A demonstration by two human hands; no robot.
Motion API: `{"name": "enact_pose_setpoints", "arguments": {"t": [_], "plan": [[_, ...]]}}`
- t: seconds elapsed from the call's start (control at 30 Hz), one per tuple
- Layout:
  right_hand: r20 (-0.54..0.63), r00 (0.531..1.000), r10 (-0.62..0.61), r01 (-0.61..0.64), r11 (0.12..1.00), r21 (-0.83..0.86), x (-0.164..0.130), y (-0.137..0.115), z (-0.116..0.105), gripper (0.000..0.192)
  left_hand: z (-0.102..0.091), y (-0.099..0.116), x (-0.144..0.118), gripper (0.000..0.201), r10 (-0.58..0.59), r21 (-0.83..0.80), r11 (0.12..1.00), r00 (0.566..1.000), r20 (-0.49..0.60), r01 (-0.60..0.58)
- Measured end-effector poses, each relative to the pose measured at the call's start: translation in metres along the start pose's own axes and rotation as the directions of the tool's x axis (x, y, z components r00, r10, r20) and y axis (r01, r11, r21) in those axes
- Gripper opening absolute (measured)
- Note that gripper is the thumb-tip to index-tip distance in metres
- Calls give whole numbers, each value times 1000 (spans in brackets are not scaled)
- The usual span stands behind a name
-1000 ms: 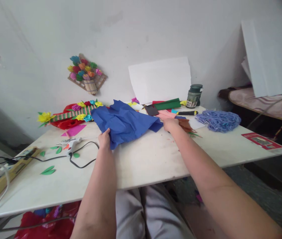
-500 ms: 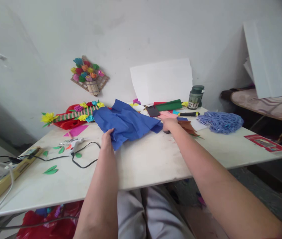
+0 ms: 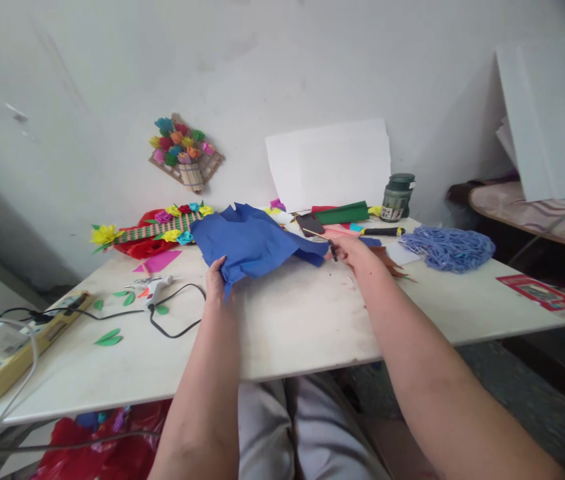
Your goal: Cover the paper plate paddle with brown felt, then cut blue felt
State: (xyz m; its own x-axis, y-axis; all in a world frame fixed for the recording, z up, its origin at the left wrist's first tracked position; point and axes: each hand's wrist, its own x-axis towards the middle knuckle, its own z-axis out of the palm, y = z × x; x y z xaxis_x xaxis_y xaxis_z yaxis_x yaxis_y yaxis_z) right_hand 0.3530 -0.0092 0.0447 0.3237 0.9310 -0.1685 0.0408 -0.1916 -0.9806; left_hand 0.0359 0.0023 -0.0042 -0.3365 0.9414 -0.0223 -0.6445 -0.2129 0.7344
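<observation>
A sheet of blue paper [image 3: 257, 243], creased and uneven along its edges, is held slightly raised at the table's middle. My left hand [image 3: 216, 275] pinches its near left corner, thumb on top. Beside the sheet's right end, my right hand [image 3: 350, 250] is closed around what look like black-handled scissors [image 3: 333, 251]. A thin tan strip or blade sticks out leftward from that hand; its exact kind is unclear. Brown paper [image 3: 387, 260] lies just right of the hand, partly covered by the wrist.
A white glue gun [image 3: 158, 289] with its cord, green paper leaves [image 3: 109, 337] and a power strip [image 3: 57, 327] lie left. Behind are a flower-trimmed piece [image 3: 155, 230], green paper [image 3: 345, 212] and a jar [image 3: 397, 198]. Blue yarn [image 3: 447, 248] lies right.
My right hand has lifted the black-handled scissors off the tabletop beside the paper. The blue sheet has shifted and flattened somewhat; my left hand keeps its corner. The view has turned slightly left.
</observation>
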Motion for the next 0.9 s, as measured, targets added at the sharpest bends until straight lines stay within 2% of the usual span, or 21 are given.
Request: {"name": "enact_pose_setpoints", "arguments": {"t": [0.07, 0.13, 0.2, 0.33, 0.53, 0.67, 0.77, 0.83, 0.9], "plan": [[72, 990, 122, -131, 982, 138, -4, -3, 0, 10, 0, 0, -1, 20, -12, -12, 1000, 1000, 23, 12], [130, 973, 189, -222, 920, 323, -5, -3, 1, 10, 0, 0, 0, 18, -14, -14, 1000, 999, 52, 15], [121, 976, 178, -213, 877, 430, -8, -1, 7, 10, -1, -1, 0, 19, -15, -13, 1000, 997, 79, 16], [79, 988, 131, -153, 881, 449, -18, 4, 27, 14, -4, -2, 2, 22, -9, -32, 999, 996, 93, 12], [80, 977, 196, -197, 703, 683, -44, 0, 49, 13, -8, -3, 5, 22, 18, -28, 999, 996, 87, -16], [67, 980, 187, -181, 700, 690, -57, -1, 57, 11, -4, -2, 0, 19, 17, -54, 998, 998, 61, -13], [-49, 983, 175, -103, 760, 642, -57, 1, 60, 8, -1, -1, -3, 21, 7, -55, 998, 1000, 22, -6], [-214, 972, 95, 50, 810, 584, -53, 3, 59, 4, -2, -1, -2, 23, 4, -59, 998, 1000, 23, -3], [-362, 930, -68, 250, 838, 486, -49, 2, 57, 21, -3, -1, 1, 24, 5, -64, 998, 999, 31, -3]]}}
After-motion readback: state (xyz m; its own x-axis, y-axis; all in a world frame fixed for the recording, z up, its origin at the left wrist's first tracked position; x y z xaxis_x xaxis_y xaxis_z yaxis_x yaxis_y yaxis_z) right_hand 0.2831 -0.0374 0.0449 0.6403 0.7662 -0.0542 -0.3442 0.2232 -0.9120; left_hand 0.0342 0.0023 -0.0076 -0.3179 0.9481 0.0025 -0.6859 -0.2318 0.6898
